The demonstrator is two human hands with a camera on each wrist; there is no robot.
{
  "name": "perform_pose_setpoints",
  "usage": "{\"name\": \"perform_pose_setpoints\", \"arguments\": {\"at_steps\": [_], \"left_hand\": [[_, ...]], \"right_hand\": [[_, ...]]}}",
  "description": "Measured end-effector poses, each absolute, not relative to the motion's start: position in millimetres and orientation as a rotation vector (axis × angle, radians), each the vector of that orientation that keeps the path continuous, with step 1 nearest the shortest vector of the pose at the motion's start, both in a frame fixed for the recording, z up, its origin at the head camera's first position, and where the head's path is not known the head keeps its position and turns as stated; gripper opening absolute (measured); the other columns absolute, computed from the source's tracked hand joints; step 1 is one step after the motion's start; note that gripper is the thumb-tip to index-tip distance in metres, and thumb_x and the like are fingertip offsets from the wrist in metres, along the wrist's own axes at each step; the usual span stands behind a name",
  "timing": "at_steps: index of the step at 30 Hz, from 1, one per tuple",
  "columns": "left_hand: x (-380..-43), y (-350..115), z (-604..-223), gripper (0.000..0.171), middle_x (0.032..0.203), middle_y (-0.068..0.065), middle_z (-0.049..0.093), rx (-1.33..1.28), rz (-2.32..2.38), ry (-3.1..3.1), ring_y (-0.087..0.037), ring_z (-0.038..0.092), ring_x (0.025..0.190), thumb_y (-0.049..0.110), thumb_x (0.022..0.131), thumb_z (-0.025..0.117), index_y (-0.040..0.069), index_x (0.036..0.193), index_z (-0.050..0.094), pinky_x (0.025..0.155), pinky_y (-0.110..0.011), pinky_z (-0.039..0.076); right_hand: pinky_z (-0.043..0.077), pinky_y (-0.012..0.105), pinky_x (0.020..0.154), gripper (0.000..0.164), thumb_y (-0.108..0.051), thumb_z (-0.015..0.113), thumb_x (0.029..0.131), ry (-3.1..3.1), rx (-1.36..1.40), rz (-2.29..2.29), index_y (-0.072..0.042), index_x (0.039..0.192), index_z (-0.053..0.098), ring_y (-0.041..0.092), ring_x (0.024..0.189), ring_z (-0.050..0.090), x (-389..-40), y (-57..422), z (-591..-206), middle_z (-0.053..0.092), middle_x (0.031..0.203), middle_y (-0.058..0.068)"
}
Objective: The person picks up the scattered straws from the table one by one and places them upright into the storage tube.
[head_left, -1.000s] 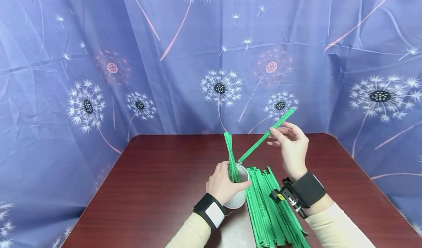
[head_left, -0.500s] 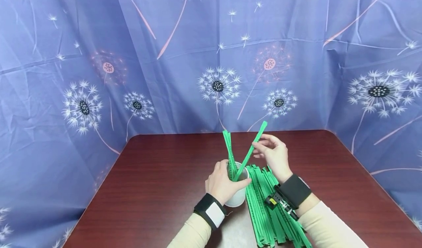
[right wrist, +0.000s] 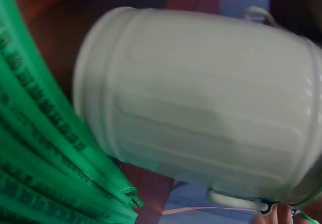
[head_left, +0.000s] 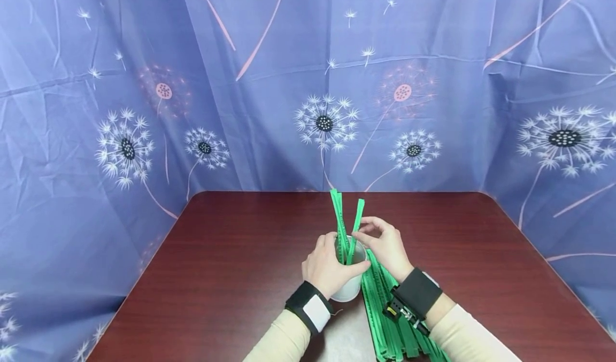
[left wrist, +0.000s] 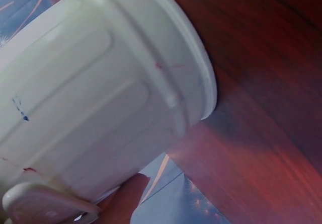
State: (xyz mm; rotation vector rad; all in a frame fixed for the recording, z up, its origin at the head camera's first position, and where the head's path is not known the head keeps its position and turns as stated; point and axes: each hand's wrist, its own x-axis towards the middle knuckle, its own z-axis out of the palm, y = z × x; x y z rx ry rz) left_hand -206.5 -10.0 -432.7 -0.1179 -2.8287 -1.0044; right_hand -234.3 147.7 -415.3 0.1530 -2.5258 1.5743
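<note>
A white ribbed cup [head_left: 347,292] with small side handles stands on the table; its wall fills much of the left wrist view [left wrist: 100,83] and the right wrist view [right wrist: 201,98]. My left hand [head_left: 327,268] grips it near the rim, thumb on the near side. Several slim green wrapped sticks [head_left: 339,217] with black print lean inside the cup. Another green wrapped stick [head_left: 358,217] has its lower end in the cup, and my right hand [head_left: 387,247] pinches it above the rim.
To the right of the cup lies a pile of green wrapped sticks [head_left: 380,308], partly under my right forearm. The dark red table [head_left: 231,276] ends at a blue curtain [head_left: 269,110] printed with dandelions.
My right hand has moved left and down, swinging the slanted stick more upright and bringing its lower end into the cup. The left hand keeps its grip on the cup.
</note>
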Motion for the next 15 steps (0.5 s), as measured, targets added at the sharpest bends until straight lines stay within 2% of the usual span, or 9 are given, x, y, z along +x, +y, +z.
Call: {"name": "perform_pose_setpoints", "arguments": {"at_steps": [4, 10, 13, 15], "left_hand": [[-206, -10, -433, 0.09, 0.13, -0.002, 0.06, -0.125, -1.009, -2.838, -0.031, 0.068, 0.088, 0.073, 0.067, 0.072, 0.018, 0.136, 0.052, 0.08, -0.055, 0.05], [-207, -11, -432, 0.092, 0.13, -0.002, 0.059, -0.124, -1.017, -2.83, -0.032, 0.068, 0.092, 0.073, 0.067, 0.072, 0.019, 0.138, 0.051, 0.082, -0.056, 0.049], [-207, -11, -431, 0.093, 0.131, -0.003, 0.059, -0.129, -1.018, -2.837, -0.032, 0.068, 0.092, 0.074, 0.068, 0.071, 0.019, 0.139, 0.05, 0.082, -0.055, 0.05], [-207, -11, -432, 0.093, 0.131, -0.002, 0.059, -0.131, -1.015, -2.842, -0.031, 0.068, 0.092, 0.074, 0.067, 0.071, 0.019, 0.139, 0.05, 0.082, -0.055, 0.05]], "right_hand": [[0.055, 0.033, 0.08, 0.037, -0.022, 0.071, 0.093, -2.574, 0.228, 1.518, -0.005, 0.124, 0.062, 0.024, 0.092, 0.068, -233, 152, -415, 0.071, 0.1, 0.012], [0.056, 0.033, 0.071, 0.048, -0.04, 0.068, 0.093, -2.6, 0.167, 1.579, -0.006, 0.126, 0.059, 0.015, 0.079, 0.069, -240, 176, -406, 0.069, 0.103, 0.014], [0.055, 0.032, 0.068, 0.046, -0.037, 0.066, 0.095, -2.668, 0.117, 1.496, -0.004, 0.127, 0.059, 0.015, 0.076, 0.069, -241, 191, -404, 0.069, 0.107, 0.017], [0.055, 0.034, 0.069, 0.042, -0.029, 0.065, 0.096, -2.742, 0.094, 1.387, -0.002, 0.128, 0.059, 0.021, 0.079, 0.07, -240, 201, -405, 0.068, 0.11, 0.02]]}}
